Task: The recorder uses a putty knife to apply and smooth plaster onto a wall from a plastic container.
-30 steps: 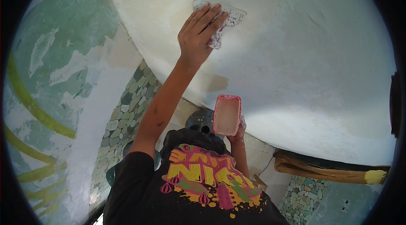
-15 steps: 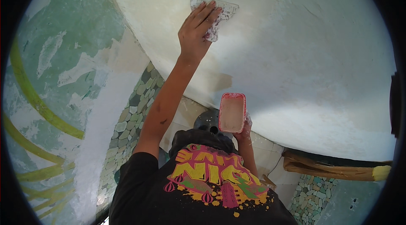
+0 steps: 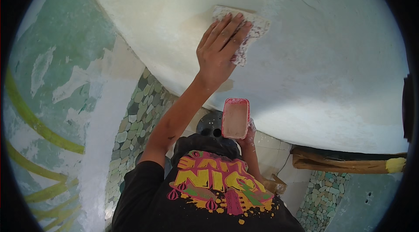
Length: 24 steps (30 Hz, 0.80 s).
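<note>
Fingers of my left hand [image 3: 217, 59] lie over a flat putty scraper [image 3: 260, 25], thumb side hidden behind it. The scraper is crusted with white putty, wide along its far edge and narrower toward my palm. Its wide edge rests on or very close to a large pale curved surface [image 3: 305, 62] with damp-looking beige patches. Lower down, near my chest, my right hand [image 3: 249, 135] grips a red-rimmed rectangular tub [image 3: 236, 121] from its right side. Smooth pinkish-beige paste shows inside the tub, and white smears cover my right fingers.
Left stands a green wall [image 3: 83, 53] with white patches and yellow-green painted bands [image 3: 43, 127]. A pebble strip [image 3: 131, 123] runs beside it. At the lower right, a brown ledge [image 3: 340, 163] lies under the curved surface. Pale floor tiles [image 3: 273, 153] show below.
My left hand and the scraper have moved down and to the right across the pale surface. The tub has shifted slightly left in the picture, still in my right hand.
</note>
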Available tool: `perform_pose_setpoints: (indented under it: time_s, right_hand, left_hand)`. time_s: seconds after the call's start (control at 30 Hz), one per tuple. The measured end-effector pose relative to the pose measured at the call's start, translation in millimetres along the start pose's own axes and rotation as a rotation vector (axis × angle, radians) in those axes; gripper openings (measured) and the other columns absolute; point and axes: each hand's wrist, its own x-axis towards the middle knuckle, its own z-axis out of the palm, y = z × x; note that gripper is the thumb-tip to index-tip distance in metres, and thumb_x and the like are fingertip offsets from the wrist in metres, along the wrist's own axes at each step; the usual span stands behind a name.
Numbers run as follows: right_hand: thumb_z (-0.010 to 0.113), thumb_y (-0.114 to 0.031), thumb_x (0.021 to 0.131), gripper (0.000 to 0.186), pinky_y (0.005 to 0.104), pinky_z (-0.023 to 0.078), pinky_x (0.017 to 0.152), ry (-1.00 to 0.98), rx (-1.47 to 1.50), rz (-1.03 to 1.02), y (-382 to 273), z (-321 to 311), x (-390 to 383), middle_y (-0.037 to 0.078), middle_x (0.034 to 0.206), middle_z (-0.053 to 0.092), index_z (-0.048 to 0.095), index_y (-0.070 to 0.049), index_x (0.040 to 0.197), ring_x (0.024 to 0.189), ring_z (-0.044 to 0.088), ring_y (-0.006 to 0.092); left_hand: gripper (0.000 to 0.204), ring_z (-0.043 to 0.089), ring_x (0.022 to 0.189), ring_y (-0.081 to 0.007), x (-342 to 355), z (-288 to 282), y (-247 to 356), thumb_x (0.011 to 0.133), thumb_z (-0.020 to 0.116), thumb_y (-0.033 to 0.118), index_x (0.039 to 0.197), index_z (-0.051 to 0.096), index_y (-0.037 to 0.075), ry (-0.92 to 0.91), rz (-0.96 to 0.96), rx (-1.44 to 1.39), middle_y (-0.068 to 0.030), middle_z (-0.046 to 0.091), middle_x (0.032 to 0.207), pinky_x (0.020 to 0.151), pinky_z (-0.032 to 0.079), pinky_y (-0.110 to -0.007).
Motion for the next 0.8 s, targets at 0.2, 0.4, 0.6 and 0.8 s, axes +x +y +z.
perform_pose_setpoints:
  time_s: [0.2,0.4,0.6,0.8]
  right_hand:
    - [0.053,-0.048,0.102,0.06,0.056,0.052,0.104,0.014,0.045,-0.026,-2,-3,-6,0.015,0.142,0.061,0.053,-0.006,0.145,0.126,0.062,0.0352]
    - [0.053,-0.047,0.102,0.06,0.0564,0.05,0.106,0.064,0.042,-0.055,-13,5,-2,0.016,0.144,0.059,0.051,-0.006,0.146,0.128,0.06,0.0356]
    - [0.054,-0.045,0.102,0.06,0.0555,0.049,0.108,0.016,0.038,-0.083,-21,-2,11,0.016,0.146,0.057,0.05,-0.005,0.147,0.129,0.059,0.0356]
    - [0.054,-0.044,0.102,0.059,0.0546,0.048,0.109,0.028,0.024,-0.045,-18,5,16,0.016,0.146,0.057,0.05,-0.005,0.147,0.129,0.059,0.0352]
  left_hand:
    - [0.039,0.065,0.126,-0.0225,26,33,23,0.085,0.07,0.007,0.122,0.075,0.016,0.074,0.066,0.017,-0.002,0.069,0.134,0.108,0.048,-0.041]
    - [0.033,0.064,0.126,-0.0179,-6,51,8,0.089,0.067,0.007,0.119,0.077,0.017,-0.015,0.137,0.069,-0.0003,0.07,0.134,0.11,0.046,-0.039]
    - [0.031,0.063,0.127,-0.0171,15,26,27,0.089,0.069,0.011,0.117,0.078,0.017,0.048,0.166,0.015,0.0017,0.071,0.132,0.112,0.044,-0.038]
    - [0.032,0.063,0.128,-0.0185,33,44,10,0.087,0.071,0.012,0.118,0.078,0.019,0.014,0.2,0.079,0.0029,0.071,0.132,0.112,0.044,-0.04]
